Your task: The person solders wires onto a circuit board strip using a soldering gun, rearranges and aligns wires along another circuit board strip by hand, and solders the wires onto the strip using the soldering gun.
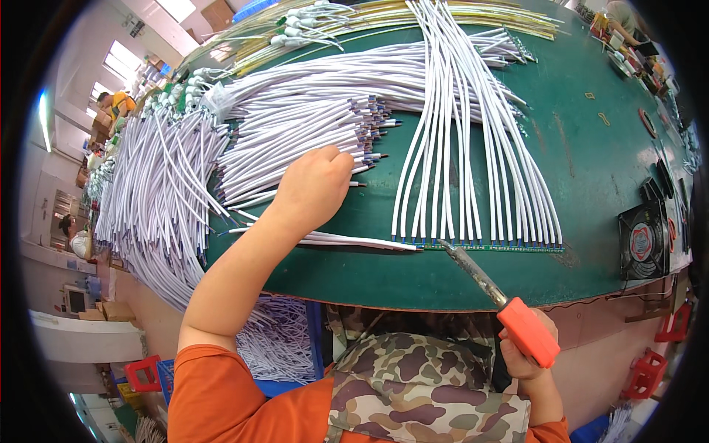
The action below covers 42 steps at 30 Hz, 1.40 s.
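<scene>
My right hand [528, 351] grips the red handle of a soldering iron [478, 279]. The iron points up and left, its tip at the left part of a narrow green circuit board strip [509, 248]. White cables [450, 148] run away from that strip, side by side, their blue-wired ends along it. Curled over the near right part of a pile of cut white cables [295, 136] is my left hand [317, 184]. Its fingers are closed and mostly hidden, so what they hold cannot be made out. Some loose white cables [347, 241] lie nearer me, ending close to the strip.
More white cables [159, 177] hang over the left side of the green table [340, 277]. A black fan [642, 242] stands at the right edge, with tools behind it. Below the table sits a blue crate [315, 332] of cables. Red stools [648, 373] stand on the floor.
</scene>
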Available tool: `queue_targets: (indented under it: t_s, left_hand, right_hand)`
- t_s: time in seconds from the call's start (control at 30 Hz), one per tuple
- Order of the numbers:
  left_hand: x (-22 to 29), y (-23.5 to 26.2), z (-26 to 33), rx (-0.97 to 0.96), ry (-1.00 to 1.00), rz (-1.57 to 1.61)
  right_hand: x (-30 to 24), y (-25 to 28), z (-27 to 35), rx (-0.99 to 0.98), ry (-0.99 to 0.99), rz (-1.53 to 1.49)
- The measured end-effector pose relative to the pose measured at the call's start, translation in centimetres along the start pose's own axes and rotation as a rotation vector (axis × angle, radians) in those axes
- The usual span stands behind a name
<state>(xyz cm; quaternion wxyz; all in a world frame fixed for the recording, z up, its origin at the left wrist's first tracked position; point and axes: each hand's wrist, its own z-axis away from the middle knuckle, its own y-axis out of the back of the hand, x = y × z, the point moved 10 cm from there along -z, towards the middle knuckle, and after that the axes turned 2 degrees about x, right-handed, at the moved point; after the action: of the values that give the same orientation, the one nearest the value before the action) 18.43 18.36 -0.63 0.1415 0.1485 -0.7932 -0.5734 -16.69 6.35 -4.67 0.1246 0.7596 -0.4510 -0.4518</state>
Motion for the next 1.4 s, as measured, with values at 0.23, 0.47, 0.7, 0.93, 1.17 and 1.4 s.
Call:
queue_targets:
  t_s: [0.23,0.47,0.7,0.93,1.17,1.4]
  left_hand:
    - [1.1,-1.0,-1.6,-0.121,-0.165,-0.096]
    - [5.5,4.7,0.0,-0.010,-0.241,0.610]
    - [10.0,1.8,2.2,-0.117,-0.243,0.714]
    - [10.5,1.5,1.8,-0.173,-0.318,0.706]
    - [9.9,1.6,1.4,-0.087,-0.176,0.618]
    - [12.0,1.5,3.1,0.068,-0.478,0.376]
  right_hand:
    - [0.8,0.7,0.1,0.146,-0.206,-0.024]
    - [1.3,1.5,1.0,0.194,-0.247,-0.008]
    - [0.6,1.1,0.3,0.187,-0.171,0.000]
    - [0.5,1.0,0.2,0.185,-0.180,-0.069]
    - [0.7,0.8,0.6,0.187,-0.180,-0.036]
    - [1.5,0.3,0.9,0.153,-0.244,-0.077]
